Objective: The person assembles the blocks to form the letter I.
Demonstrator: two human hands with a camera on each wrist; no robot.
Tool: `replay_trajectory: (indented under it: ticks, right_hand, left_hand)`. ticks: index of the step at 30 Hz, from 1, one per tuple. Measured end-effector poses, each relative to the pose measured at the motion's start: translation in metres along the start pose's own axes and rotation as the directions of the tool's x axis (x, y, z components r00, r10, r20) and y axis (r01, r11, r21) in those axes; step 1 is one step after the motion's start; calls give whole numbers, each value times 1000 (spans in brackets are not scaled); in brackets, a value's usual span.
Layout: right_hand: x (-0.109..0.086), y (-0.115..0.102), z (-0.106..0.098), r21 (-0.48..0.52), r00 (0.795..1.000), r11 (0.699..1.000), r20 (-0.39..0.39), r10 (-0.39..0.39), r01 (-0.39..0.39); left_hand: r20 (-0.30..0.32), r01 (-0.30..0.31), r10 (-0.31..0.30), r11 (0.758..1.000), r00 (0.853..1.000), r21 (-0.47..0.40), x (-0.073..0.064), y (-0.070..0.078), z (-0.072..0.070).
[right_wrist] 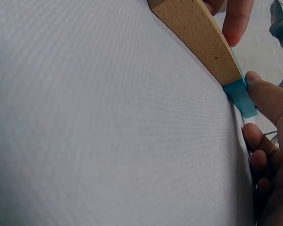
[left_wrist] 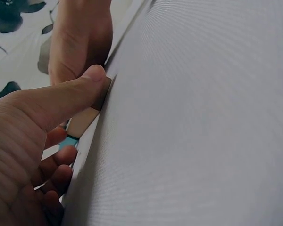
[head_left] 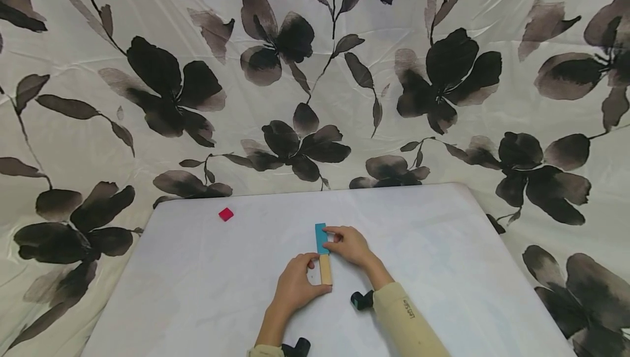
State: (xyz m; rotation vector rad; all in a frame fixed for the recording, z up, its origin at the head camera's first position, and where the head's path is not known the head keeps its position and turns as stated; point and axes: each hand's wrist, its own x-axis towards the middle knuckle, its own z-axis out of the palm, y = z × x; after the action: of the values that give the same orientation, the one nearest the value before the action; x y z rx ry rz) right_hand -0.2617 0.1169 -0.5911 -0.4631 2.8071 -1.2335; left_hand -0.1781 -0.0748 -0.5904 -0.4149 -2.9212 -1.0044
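Observation:
A plain wooden block (head_left: pixel 326 269) and a blue block (head_left: pixel 321 238) lie end to end on the white table, forming one line. With thumb and index finger at its two ends, my left hand (head_left: pixel 295 283) holds the wooden block. My right hand (head_left: pixel 350 245) pinches the blue block at its right side. In the right wrist view the wood grain of the wooden block (right_wrist: pixel 198 37) shows, with the blue block (right_wrist: pixel 241 99) against its end. The left wrist view has my left thumb (left_wrist: pixel 80 89) on the wooden block (left_wrist: pixel 82 122); most of the blue block is hidden there.
A small red block (head_left: pixel 226 214) lies at the back left of the white table (head_left: pixel 197 291). Behind the table hangs a cloth (head_left: pixel 364 105) with dark flowers. Black devices are strapped at both wrists.

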Motion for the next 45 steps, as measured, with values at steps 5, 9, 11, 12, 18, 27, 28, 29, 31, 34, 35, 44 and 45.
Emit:
replay_trajectory:
  ticks: [5,9,11,12,18,27,28,29,31,34,35,44,45]
  right_hand:
    - [1,-2,-2,-9,1000,1000,4,-3,4]
    - [1,-4,-3,-9,1000,1000,7,3,-3]
    - [1,-5,-3,-5,1000,1000,8,0,1]
    - [1,-5,-3,-6,1000,1000,8,-5,5]
    - [-1,-5,-1,-5,1000,1000,12,-5,5]
    - [-7,-4,-9,125,999,992,52,4,-10]
    - [-8,-4,-10,134,998,991,61,1,-9]
    - [-8,-4,-11,144,997,990,71,-9,-1]
    - [-9,-4,-12,143,996,990,86,-28,16]
    - [-11,-5,-13,145,993,989,104,-47,32]
    - [-12,-6,-13,143,993,989,107,-52,36]
    - [-17,-11,-13,112,990,993,125,-58,44]
    - [-18,-11,-13,111,990,993,124,-62,49]
  left_hand:
    - [-2,1,-1,1000,1000,0,1,0,-1]
    - [-1,-2,2,1000,1000,9,2,-1,-1]
    - [1,-2,2,1000,1000,13,2,-2,-1]
    - [3,-1,1,1000,1000,16,2,-2,-1]
    - [1,2,-2,1000,1000,6,0,-2,0]
    - [25,9,-9,1000,1000,-1,0,0,1]
    - [31,7,-7,1000,999,-6,0,0,1]
    - [36,9,-8,1000,999,-9,0,0,1]
    - [37,4,-4,1000,999,-11,0,-1,1]
    - [35,-2,3,1000,999,-11,0,-3,0]
    - [35,-2,3,1000,999,-12,0,-3,-1]
    - [41,26,-24,999,999,-32,-2,0,-4]
    - [38,24,-22,999,999,-34,-2,0,-3]
